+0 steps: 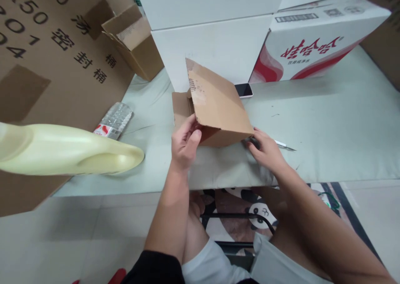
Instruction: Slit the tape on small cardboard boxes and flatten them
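Observation:
A small brown cardboard box [220, 102] stands tilted on the pale green tablecloth, its upper left side partly open with a flap [180, 106] showing. My left hand [186, 144] pinches the box's near left edge between thumb and fingers. At the lower right corner, my right hand [265, 148] has its fingers closed on the box. A thin pointed tool [286, 145], possibly a knife or scissors, lies beside and partly under the right hand; its dark part by the fingers is mostly covered. The box's inside is largely hidden.
White cartons [312, 46] line the back, with a phone [244, 90] before them. A small open box [137, 46] and a large carton [46, 88] stand left. A clear plastic packet [114, 119] lies by a pale yellow curved object [71, 149]. The tablecloth [343, 142] ends near my lap.

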`<act>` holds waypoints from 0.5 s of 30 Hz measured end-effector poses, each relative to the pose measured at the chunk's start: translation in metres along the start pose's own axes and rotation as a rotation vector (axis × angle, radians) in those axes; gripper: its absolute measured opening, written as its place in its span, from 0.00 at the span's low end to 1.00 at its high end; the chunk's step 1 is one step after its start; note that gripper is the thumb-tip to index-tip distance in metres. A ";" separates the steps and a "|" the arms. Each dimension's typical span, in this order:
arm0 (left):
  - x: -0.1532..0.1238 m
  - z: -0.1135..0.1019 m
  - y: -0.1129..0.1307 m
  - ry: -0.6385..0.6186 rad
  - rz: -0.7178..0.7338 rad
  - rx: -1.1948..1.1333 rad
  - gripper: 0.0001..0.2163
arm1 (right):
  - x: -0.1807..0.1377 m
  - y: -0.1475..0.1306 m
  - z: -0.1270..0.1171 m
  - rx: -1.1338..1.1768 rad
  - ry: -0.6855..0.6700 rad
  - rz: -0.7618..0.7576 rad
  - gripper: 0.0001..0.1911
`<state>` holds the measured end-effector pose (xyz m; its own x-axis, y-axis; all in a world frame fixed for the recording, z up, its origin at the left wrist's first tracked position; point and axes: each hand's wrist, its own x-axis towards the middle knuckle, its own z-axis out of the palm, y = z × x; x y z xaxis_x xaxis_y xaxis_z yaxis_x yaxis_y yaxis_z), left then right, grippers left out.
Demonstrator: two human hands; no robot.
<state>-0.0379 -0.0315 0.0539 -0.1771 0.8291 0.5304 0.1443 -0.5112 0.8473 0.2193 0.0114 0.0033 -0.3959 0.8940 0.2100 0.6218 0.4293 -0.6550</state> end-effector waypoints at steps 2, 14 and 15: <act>-0.001 0.000 -0.001 -0.032 -0.040 -0.045 0.19 | 0.000 0.001 0.000 0.002 0.000 0.000 0.16; -0.001 0.011 -0.003 0.042 -0.396 -0.334 0.20 | -0.003 0.000 0.005 0.851 -0.009 0.134 0.23; -0.001 0.012 -0.001 0.059 -0.450 -0.373 0.21 | -0.004 -0.001 0.004 0.919 -0.015 0.127 0.26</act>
<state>-0.0263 -0.0294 0.0520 -0.1973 0.9744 0.1077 -0.3080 -0.1659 0.9368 0.2177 0.0067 0.0000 -0.3740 0.9228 0.0921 -0.1166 0.0517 -0.9918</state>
